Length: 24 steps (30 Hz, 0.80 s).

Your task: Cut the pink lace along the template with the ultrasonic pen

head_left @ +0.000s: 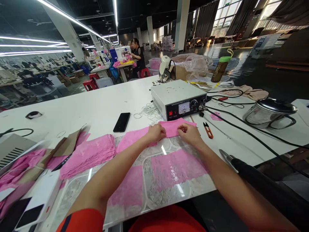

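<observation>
One pink cloth [173,129], pinched by left hand [156,132] and right hand [190,133], inward from front edge of table [96,109], control box [177,91] behind

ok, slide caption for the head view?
Left hand and right hand at thin pink fabric over a smooth white table, before a pale, black-fronted rectangular electrical box.

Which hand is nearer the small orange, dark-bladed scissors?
Right. The right hand is just left of the scissors; the left hand is farther off, beyond the right hand.
</observation>
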Motion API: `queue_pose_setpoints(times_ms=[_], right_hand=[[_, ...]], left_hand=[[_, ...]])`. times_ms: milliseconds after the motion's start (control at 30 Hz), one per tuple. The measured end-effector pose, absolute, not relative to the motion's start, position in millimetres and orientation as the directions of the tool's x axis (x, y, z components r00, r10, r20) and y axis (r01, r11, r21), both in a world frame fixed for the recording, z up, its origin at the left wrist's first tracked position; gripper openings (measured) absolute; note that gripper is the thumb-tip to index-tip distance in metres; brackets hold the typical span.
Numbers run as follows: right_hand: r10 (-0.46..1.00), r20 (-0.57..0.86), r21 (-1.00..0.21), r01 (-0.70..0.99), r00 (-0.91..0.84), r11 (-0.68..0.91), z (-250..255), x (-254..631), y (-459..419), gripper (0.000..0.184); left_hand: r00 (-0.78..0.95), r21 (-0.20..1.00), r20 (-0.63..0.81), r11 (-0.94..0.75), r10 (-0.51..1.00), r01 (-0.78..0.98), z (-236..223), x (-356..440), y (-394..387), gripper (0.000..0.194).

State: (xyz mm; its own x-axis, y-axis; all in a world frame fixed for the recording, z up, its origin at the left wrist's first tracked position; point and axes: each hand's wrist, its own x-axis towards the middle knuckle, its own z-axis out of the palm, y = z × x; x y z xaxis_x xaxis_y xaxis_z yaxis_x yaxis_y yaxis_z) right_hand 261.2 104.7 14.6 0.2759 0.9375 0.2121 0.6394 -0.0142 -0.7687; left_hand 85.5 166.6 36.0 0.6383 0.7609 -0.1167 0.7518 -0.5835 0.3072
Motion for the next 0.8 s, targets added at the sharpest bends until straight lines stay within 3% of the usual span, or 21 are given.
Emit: queue_pose_setpoints(times_ms=[200,433,800], right_hand=[[0.952,0.206,-0.762,0.647,0.225,0.012,12.1,264.6,100.2,0.013],[0.961,0.262,-0.728,0.672,0.093,0.134,11.1,261.5,97.6,0.017],[0.936,0.351,-0.585,0.786,0.026,0.198,1.4,258.7,100.9,0.014]], left_hand=[[0.671,0.423,-0.2,-0.555,0.714,0.717,37.1,81.7,178.2,0.032],[0.695,0.532,-0.196,-0.52,0.692,0.668,41.1,77.6,185.5,0.033],[0.683,0.545,-0.239,-0.486,0.69,0.683,52.6,78.6,185.0,0.033]])
